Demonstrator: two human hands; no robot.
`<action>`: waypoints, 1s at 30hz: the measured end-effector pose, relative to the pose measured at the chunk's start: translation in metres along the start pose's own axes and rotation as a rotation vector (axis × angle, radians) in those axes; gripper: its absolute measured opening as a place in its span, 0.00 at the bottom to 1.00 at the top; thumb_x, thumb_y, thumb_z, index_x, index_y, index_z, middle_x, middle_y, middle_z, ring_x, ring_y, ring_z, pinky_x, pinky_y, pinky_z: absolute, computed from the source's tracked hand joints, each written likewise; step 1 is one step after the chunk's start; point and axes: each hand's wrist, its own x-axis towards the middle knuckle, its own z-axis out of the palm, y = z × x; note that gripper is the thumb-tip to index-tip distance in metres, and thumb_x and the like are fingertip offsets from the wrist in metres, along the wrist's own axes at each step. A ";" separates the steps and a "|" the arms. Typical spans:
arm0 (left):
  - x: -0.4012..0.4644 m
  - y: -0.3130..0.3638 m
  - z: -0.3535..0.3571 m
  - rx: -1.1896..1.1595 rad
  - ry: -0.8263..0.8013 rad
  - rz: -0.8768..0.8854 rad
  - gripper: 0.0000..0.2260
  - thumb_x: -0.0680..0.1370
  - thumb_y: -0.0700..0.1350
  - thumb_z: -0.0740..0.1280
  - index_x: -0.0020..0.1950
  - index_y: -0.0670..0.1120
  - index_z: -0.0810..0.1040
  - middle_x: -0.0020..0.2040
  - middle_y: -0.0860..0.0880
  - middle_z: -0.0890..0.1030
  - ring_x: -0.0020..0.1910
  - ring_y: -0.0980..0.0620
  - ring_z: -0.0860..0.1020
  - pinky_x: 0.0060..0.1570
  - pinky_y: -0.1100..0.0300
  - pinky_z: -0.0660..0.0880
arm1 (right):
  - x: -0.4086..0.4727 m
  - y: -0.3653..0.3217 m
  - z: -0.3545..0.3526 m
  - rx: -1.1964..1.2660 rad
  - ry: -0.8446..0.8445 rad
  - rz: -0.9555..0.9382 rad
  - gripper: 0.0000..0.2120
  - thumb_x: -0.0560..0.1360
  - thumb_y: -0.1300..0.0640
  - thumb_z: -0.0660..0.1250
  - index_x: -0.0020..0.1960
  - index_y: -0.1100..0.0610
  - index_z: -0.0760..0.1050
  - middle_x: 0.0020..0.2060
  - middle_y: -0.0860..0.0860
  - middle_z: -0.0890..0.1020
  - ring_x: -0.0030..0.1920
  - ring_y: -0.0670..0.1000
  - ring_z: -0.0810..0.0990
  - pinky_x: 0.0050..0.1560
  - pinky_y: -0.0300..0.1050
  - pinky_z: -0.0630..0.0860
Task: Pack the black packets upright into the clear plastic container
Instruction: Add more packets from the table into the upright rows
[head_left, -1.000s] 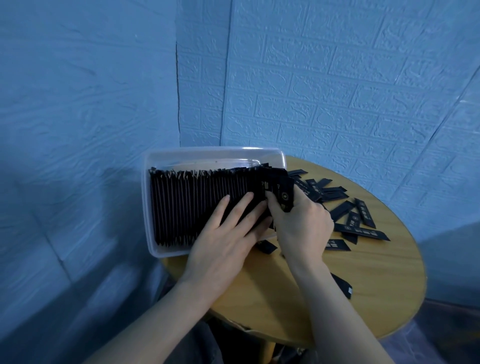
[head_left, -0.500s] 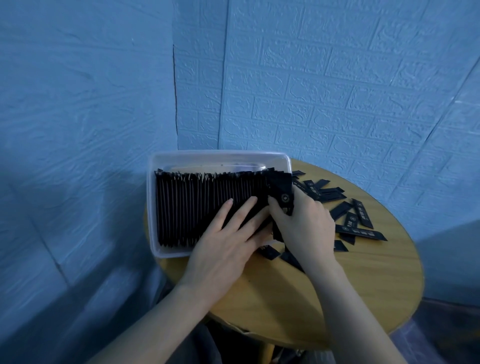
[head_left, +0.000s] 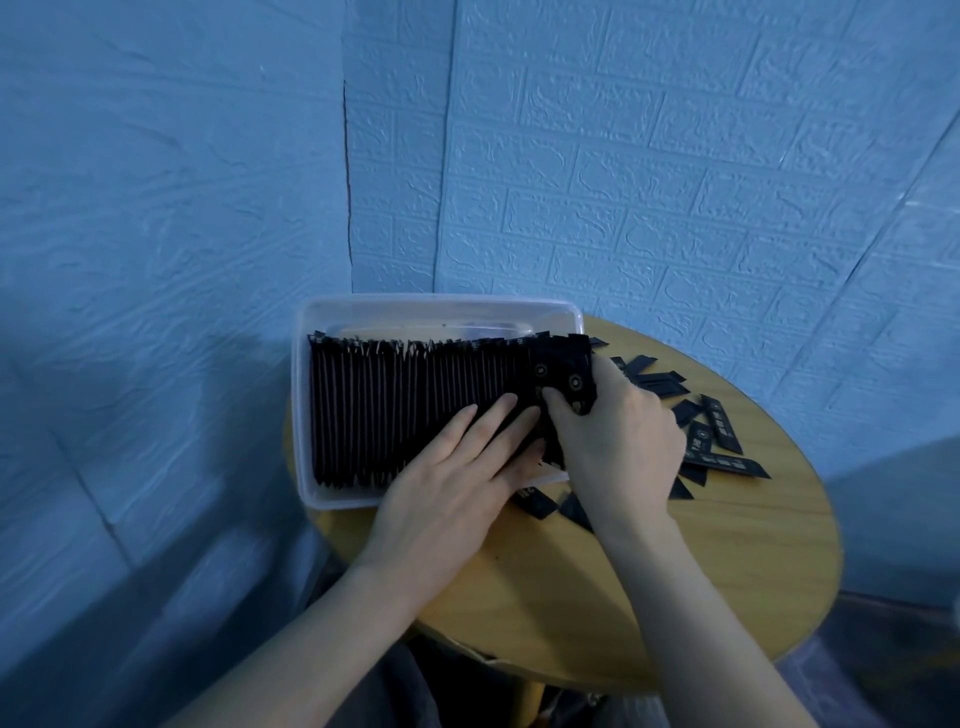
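1. Here, a clear tub (head_left: 304, 415) sits at the left edge of a round wooden desk (head_left: 727, 561), pushed toward the corner of a blue brick-pattern wall (head_left: 675, 156).
2. Inside the tub a long row of black packets (head_left: 405, 410) stands upright, packed edge to edge from the left wall almost to the right wall.
3. A strip of bare tub floor shows behind the row, along the far wall.
4. The left hand (head_left: 457, 483) lies flat with fingers straight, its fingertips pressing on the top edges of the row toward its right end; it grasps nothing.
5. The right hand (head_left: 618, 441) is curled around a small bunch (head_left: 563, 374) of packets at the right end of the row, thumb on the near face and fingers wrapped behind.
6. The bunch stands upright against the row, inside the tub's right end, its printed round marks facing the camera.
7. The two hands touch each other just at the row's right end.
8. Loose packets (head_left: 722, 441) lie flat and scattered on the desk to the right of the tub, beyond the right hand.
9. A few more loose ones (head_left: 540, 501) lie on the desk just in front of the tub, partly hidden under the wrists.
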 end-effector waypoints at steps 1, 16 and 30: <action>0.000 0.000 0.000 -0.002 0.003 0.001 0.27 0.77 0.38 0.46 0.74 0.46 0.70 0.77 0.44 0.65 0.77 0.44 0.60 0.71 0.47 0.57 | 0.001 -0.001 0.000 -0.009 -0.012 -0.005 0.12 0.77 0.45 0.64 0.45 0.54 0.69 0.31 0.48 0.75 0.32 0.54 0.71 0.27 0.42 0.58; 0.001 -0.001 0.001 0.025 -0.015 0.038 0.28 0.76 0.39 0.47 0.75 0.49 0.66 0.78 0.47 0.63 0.77 0.43 0.61 0.71 0.43 0.58 | 0.003 0.007 0.006 0.174 -0.107 -0.052 0.09 0.77 0.48 0.63 0.44 0.53 0.72 0.32 0.48 0.79 0.35 0.53 0.77 0.33 0.45 0.72; 0.000 -0.001 -0.002 0.037 -0.041 0.025 0.28 0.76 0.39 0.47 0.75 0.48 0.68 0.77 0.48 0.64 0.77 0.43 0.60 0.71 0.43 0.57 | 0.001 0.012 0.005 0.347 0.059 -0.039 0.11 0.78 0.52 0.65 0.38 0.53 0.71 0.32 0.46 0.70 0.30 0.47 0.68 0.27 0.41 0.59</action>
